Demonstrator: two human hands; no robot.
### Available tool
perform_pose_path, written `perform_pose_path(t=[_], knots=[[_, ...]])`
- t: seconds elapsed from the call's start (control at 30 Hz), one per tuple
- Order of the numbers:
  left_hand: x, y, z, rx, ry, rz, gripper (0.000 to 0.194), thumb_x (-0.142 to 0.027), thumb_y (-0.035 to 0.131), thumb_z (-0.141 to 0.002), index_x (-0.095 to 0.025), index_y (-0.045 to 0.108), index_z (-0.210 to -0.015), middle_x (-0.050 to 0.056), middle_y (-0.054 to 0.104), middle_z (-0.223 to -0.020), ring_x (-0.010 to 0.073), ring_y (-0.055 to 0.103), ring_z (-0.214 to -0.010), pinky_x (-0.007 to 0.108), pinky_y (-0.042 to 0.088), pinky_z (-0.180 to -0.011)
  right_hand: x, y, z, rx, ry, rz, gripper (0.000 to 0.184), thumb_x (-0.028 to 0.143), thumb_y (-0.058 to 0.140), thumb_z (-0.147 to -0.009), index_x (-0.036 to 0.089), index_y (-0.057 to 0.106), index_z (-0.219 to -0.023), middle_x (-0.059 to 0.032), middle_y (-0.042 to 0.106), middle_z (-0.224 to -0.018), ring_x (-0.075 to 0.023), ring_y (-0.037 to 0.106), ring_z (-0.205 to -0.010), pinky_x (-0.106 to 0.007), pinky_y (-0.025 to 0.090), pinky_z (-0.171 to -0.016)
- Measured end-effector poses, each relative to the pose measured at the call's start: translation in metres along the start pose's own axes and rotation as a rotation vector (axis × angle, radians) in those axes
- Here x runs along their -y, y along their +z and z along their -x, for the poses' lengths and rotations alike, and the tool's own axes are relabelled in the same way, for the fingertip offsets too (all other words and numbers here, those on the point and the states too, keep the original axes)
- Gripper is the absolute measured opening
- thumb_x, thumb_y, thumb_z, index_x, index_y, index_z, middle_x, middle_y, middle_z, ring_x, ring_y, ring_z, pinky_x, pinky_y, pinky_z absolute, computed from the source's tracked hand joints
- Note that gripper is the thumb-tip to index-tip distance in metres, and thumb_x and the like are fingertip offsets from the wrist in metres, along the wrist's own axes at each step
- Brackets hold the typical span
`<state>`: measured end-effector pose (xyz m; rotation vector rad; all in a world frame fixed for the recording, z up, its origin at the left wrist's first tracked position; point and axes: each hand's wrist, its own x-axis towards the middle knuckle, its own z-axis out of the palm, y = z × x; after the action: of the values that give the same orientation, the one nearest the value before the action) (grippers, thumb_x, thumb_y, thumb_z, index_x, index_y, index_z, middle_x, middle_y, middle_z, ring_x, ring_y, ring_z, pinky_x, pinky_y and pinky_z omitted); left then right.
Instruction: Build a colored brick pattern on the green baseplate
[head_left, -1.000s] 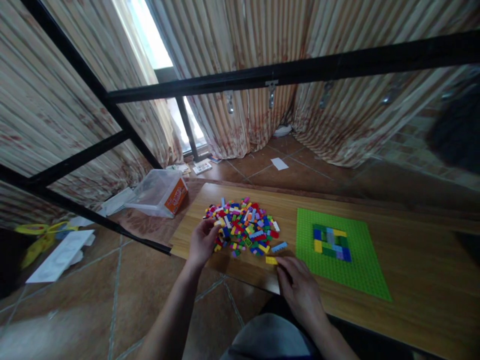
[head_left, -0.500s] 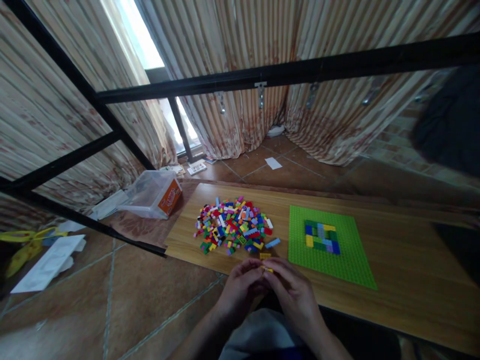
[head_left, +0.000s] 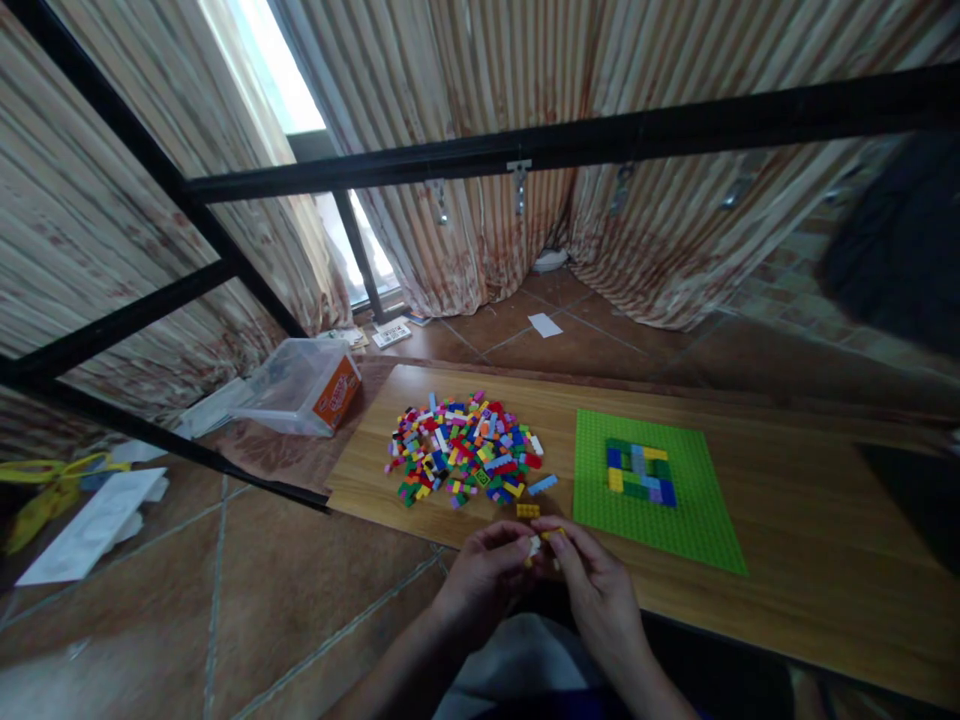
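Note:
Close to the table's front edge, my left hand (head_left: pixel 486 575) pinches a small whitish brick (head_left: pixel 534 546) with some yellow beneath it. Right beside it, my right hand (head_left: pixel 596 580) has a yellow brick (head_left: pixel 553 534) between thumb and fingers. Just beyond my fingertips, another yellow brick (head_left: pixel 528 510) lies on the table. A light blue brick (head_left: pixel 543 484) rests a bit farther off. The heap of mixed bricks (head_left: pixel 465 450) spreads to the left. On the right is a green baseplate (head_left: pixel 660 535), bearing a block of blue, yellow, green and lilac bricks (head_left: pixel 641 473).
The wooden table (head_left: pixel 795 500) runs off to the right. A clear plastic box (head_left: pixel 300 385) with an orange label stands on the floor past its left end. Black metal bars (head_left: pixel 420 160) cross in front of the curtains (head_left: pixel 480 60). White paper (head_left: pixel 545 325) lies on the tiles.
My left hand has come from the brick heap to meet my right hand at the table's front edge. The yellow brick near my right fingers now lies free, and the pieces in my hands have separated.

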<state>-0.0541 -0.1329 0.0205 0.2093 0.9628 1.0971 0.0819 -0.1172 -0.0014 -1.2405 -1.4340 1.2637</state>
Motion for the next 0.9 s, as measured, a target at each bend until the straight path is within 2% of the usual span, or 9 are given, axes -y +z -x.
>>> perform_pose_path(t=[0.07, 0.17, 0.33, 0.4, 0.5, 0.63, 0.77, 0.9], knots=[[-0.002, -0.001, -0.001, -0.012, 0.028, -0.022, 0.031, -0.029, 0.083, -0.06, -0.014, 0.067, -0.081, 0.002, 0.065, -0.071, 0.0088, 0.059, -0.058, 0.019, 0.042, -0.056, 0.0, 0.0, -0.003, 0.012, 0.006, -0.016, 0.032, 0.042, 0.051, -0.09, 0.021, 0.067, -0.108, -0.0079, 0.071, -0.106, -0.0207, 0.068, -0.091, -0.03, 0.057, -0.075], [-0.008, -0.008, -0.009, -0.061, 0.145, -0.154, 0.027, -0.032, 0.079, -0.065, -0.016, 0.068, -0.084, 0.001, 0.065, -0.073, 0.0101, 0.058, -0.06, 0.022, 0.045, -0.059, 0.0, -0.003, -0.014, -0.008, -0.082, 0.093, 0.029, 0.04, 0.053, -0.089, 0.023, 0.067, -0.107, -0.0076, 0.07, -0.106, -0.0215, 0.066, -0.096, -0.034, 0.054, -0.083], [-0.034, -0.028, -0.031, -0.272, 0.649, -0.755, 0.016, -0.03, 0.062, -0.079, -0.019, 0.069, -0.088, 0.003, 0.067, -0.079, 0.0153, 0.06, -0.072, 0.026, 0.048, -0.068, -0.004, -0.007, -0.049, -0.063, -0.253, 0.353, 0.022, 0.034, 0.053, -0.087, 0.024, 0.068, -0.099, -0.0066, 0.068, -0.107, -0.0219, 0.063, -0.101, -0.04, 0.049, -0.091], [-0.045, -0.035, -0.038, -0.319, 0.754, -0.975, 0.017, -0.028, 0.057, -0.082, -0.02, 0.069, -0.092, 0.004, 0.069, -0.086, 0.0173, 0.062, -0.077, 0.027, 0.049, -0.072, -0.007, -0.004, -0.062, -0.065, -0.3, 0.424, 0.021, 0.03, 0.051, -0.086, 0.024, 0.069, -0.097, -0.0066, 0.068, -0.106, -0.022, 0.062, -0.1, -0.041, 0.048, -0.092], [-0.055, -0.041, -0.046, -0.346, 0.779, -1.154, 0.019, -0.027, 0.055, -0.084, -0.021, 0.068, -0.096, 0.004, 0.07, -0.088, 0.018, 0.065, -0.076, 0.028, 0.05, -0.07, -0.009, 0.002, -0.076, -0.046, -0.353, 0.477, 0.023, 0.024, 0.051, -0.085, 0.022, 0.068, -0.1, -0.0075, 0.066, -0.107, -0.022, 0.061, -0.102, -0.041, 0.048, -0.093], [-0.057, -0.046, -0.054, -0.347, 0.78, -1.164, 0.018, -0.028, 0.055, -0.084, -0.021, 0.067, -0.095, 0.004, 0.07, -0.088, 0.017, 0.065, -0.071, 0.027, 0.052, -0.066, -0.009, 0.007, -0.085, -0.03, -0.384, 0.495, 0.026, 0.022, 0.051, -0.083, 0.021, 0.067, -0.105, -0.0084, 0.063, -0.113, -0.0218, 0.06, -0.105, -0.039, 0.048, -0.094], [-0.054, -0.047, -0.058, -0.341, 0.767, -1.069, 0.017, -0.03, 0.058, -0.082, -0.019, 0.069, -0.09, 0.003, 0.069, -0.081, 0.0157, 0.063, -0.065, 0.026, 0.051, -0.063, -0.003, 0.003, -0.089, -0.045, -0.386, 0.474, 0.024, 0.023, 0.05, -0.086, 0.02, 0.067, -0.102, -0.0098, 0.064, -0.11, -0.0221, 0.06, -0.103, -0.039, 0.048, -0.092], [-0.052, -0.04, -0.054, -0.28, 0.714, -0.841, 0.02, -0.031, 0.058, -0.081, -0.019, 0.07, -0.093, 0.003, 0.07, -0.079, 0.0168, 0.064, -0.069, 0.028, 0.053, -0.065, 0.008, 0.003, -0.083, -0.03, -0.367, 0.366, 0.024, 0.027, 0.049, -0.088, 0.021, 0.068, -0.101, -0.0081, 0.066, -0.101, -0.0201, 0.063, -0.094, -0.035, 0.05, -0.085]])
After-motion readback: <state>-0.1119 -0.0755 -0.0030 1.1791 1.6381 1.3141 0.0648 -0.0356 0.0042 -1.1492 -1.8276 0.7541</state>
